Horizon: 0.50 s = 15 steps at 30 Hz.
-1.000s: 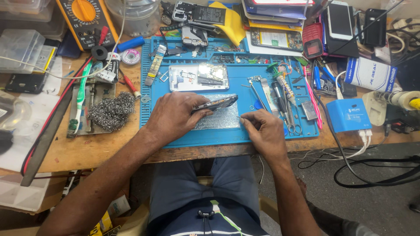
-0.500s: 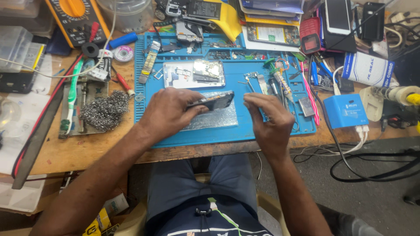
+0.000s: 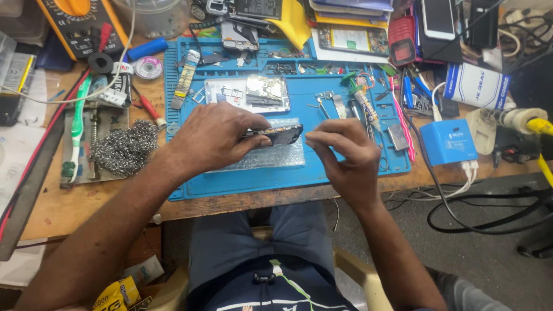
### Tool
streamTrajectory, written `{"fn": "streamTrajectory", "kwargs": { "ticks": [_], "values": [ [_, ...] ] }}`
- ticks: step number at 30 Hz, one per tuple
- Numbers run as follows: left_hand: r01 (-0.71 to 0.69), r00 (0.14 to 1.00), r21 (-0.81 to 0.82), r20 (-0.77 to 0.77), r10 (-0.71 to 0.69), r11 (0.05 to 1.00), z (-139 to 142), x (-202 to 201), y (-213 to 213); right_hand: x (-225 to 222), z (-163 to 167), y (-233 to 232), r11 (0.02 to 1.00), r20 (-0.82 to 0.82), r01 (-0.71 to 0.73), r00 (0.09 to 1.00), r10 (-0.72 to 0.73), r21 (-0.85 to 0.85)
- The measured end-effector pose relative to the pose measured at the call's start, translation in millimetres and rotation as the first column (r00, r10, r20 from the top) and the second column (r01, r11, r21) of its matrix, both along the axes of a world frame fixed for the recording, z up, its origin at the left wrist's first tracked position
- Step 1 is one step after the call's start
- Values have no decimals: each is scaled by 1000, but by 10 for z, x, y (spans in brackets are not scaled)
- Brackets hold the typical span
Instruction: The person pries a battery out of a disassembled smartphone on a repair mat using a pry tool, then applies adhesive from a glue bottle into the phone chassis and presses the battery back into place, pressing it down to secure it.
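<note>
Gripping a dark slim phone body (image 3: 275,136) edge-up over the blue silicone work mat (image 3: 242,178), left hand (image 3: 216,138) grip closed; right hand (image 3: 345,155) at 3 o'clock, fingers pinched, contents unclear.

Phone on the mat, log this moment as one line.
left hand: holds phone tilted | right hand: beside phone, fingers pinched | under: bubble wrap, blue mat
</note>
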State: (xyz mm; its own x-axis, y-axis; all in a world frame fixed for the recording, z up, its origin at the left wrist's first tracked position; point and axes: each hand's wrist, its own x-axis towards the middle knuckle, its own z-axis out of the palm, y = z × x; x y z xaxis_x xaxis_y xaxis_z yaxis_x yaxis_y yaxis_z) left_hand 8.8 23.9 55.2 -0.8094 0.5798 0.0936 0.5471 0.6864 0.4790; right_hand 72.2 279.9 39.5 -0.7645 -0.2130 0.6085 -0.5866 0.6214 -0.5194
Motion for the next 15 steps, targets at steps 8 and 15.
{"fn": "streamTrajectory", "kwargs": {
  "ticks": [8,15],
  "values": [
    [27,997,84,-73,-21,996,-91,-2,18,-227,103,-87,955,-142,-128,975,170,266],
    [36,996,91,-88,-28,995,-130,-12,30,-247,109,-71,934,-154,-119,972,179,338]
  ]
}}
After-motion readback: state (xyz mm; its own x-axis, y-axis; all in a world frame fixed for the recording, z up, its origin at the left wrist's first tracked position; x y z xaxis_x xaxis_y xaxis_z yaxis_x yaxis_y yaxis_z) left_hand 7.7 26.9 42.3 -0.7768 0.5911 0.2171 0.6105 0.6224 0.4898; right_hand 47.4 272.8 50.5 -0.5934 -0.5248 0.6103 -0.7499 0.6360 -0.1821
